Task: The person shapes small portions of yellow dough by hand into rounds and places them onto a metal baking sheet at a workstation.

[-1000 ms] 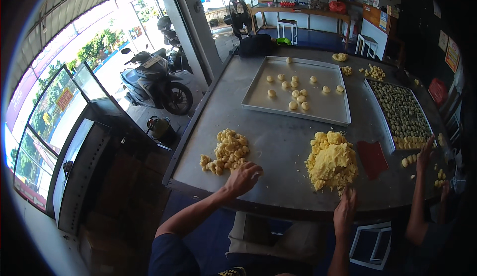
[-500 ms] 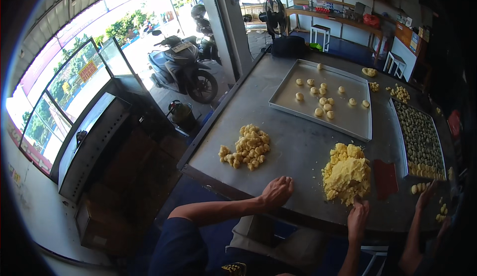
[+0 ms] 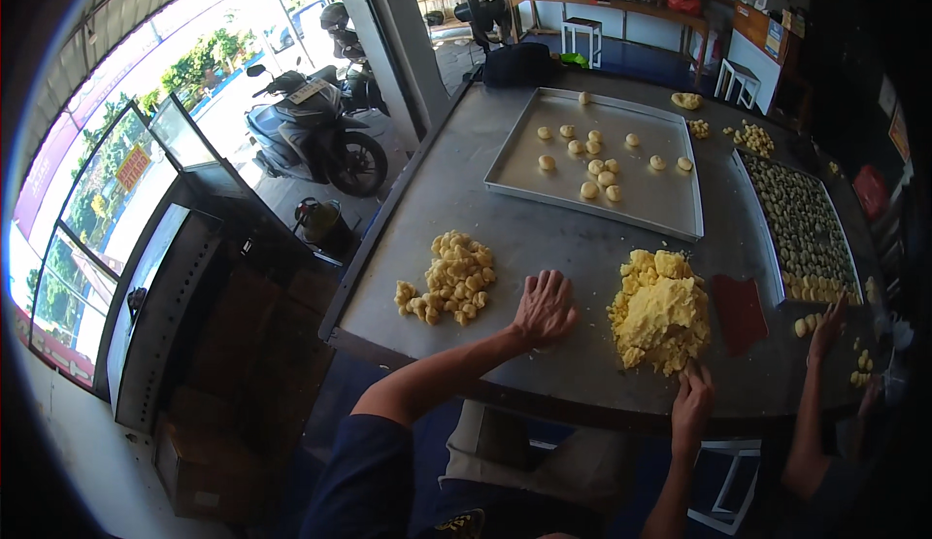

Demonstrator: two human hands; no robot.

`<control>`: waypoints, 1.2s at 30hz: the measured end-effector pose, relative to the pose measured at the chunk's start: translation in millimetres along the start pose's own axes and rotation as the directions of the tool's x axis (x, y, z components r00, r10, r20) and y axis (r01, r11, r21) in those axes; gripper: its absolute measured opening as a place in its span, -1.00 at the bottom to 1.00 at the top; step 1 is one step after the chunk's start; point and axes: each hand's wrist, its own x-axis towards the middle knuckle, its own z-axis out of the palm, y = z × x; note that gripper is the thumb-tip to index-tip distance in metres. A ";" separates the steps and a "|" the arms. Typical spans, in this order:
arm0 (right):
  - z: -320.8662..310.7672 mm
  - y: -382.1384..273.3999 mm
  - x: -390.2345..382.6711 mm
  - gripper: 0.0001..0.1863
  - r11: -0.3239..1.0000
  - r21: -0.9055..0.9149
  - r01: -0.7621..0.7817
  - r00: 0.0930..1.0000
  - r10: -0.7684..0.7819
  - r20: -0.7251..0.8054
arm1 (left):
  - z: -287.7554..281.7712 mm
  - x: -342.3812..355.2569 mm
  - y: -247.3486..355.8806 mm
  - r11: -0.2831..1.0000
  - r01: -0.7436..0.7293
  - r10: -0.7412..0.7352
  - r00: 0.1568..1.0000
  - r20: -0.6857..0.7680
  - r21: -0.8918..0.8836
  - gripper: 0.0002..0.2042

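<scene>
My left hand [image 3: 546, 310] lies palm down on the metal table, fingers stretched out and slightly apart; what is under the palm, if anything, is hidden. To its left sits a heap of small pale dough pieces [image 3: 449, 277]. On its other side is a mound of crumbly yellow filling [image 3: 662, 314]. My right hand [image 3: 692, 398] is at the mound's near edge with its fingers curled together, and I cannot see what is between them. Farther back, a large shallow metal tray [image 3: 621, 199] holds several round dough balls [image 3: 595, 147].
A red flat sheet [image 3: 739, 314] lies right of the mound. Beyond it is a tray packed with small rounds [image 3: 798, 228]. Another person's hand [image 3: 827, 330] works beside small dough pieces at the right. The table edge [image 3: 417, 356] runs close before me.
My left hand has gone from a closed fist near the table edge to lying flat, farther forward. My right hand stays by the mound. The whole view has shifted slightly.
</scene>
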 end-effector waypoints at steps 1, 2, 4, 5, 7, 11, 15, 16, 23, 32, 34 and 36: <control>0.5 5.8 1.5 -0.66 0.999 0.034 -0.010 1.000 0.010 -0.001 | -3.1 -1.8 -0.9 0.997 -0.078 0.078 0.997 0.003 -0.003 -0.68; 1.1 11.0 3.5 -0.67 0.998 0.067 -0.021 1.000 0.022 -0.003 | -4.8 -1.6 -0.1 0.988 -0.157 0.157 0.988 0.006 -0.008 -0.68; 6.7 13.5 8.1 -0.69 0.999 0.030 0.023 1.000 -0.022 -0.019 | -6.9 3.3 -0.4 0.972 -0.225 0.229 0.972 -0.051 0.065 -0.70; 7.5 13.8 8.7 -0.70 0.999 0.010 0.035 0.999 -0.035 -0.023 | -6.6 5.2 0.0 0.960 -0.262 0.269 0.961 -0.071 0.096 -0.71; 2.8 9.7 16.6 -0.70 0.998 -0.043 0.048 0.995 -0.043 0.095 | -7.3 9.2 1.0 0.990 -0.128 0.127 0.991 0.031 0.052 -0.74; -4.9 25.6 15.0 -0.54 0.998 -0.061 0.028 0.999 -0.025 0.037 | 2.0 -4.5 14.7 0.973 -0.042 0.006 0.987 0.160 0.226 -0.78; -2.8 20.1 -9.8 -0.44 0.991 -0.128 0.048 0.998 -0.053 -0.035 | -36.2 -25.5 33.2 0.958 0.217 -0.238 0.967 0.095 0.188 -0.72; -5.3 12.1 -12.9 -0.46 0.996 -0.070 0.047 0.999 -0.047 0.012 | -44.9 -41.6 34.0 0.951 0.142 -0.194 0.966 0.173 0.274 -0.74; -26.7 9.8 -20.8 -0.64 0.985 0.134 0.107 0.990 -0.118 0.075 | -45.0 -61.8 48.6 0.871 0.491 -0.486 0.859 0.163 0.013 -0.87; -14.9 -64.9 2.1 -0.72 0.921 0.339 0.191 0.976 -0.216 0.037 | -60.2 -81.0 16.0 0.395 0.555 -0.780 0.623 0.052 -0.732 -0.75; 10.3 -95.6 5.0 -0.68 0.875 0.402 0.272 0.937 -0.336 0.098 | -55.9 -91.1 7.3 0.290 0.524 -0.793 0.600 0.105 -0.801 -0.74; 42.8 -117.0 17.7 -0.69 0.844 0.345 0.410 0.891 -0.452 0.047 | -53.9 -92.4 8.3 0.285 0.477 -0.784 0.615 0.084 -0.832 -0.75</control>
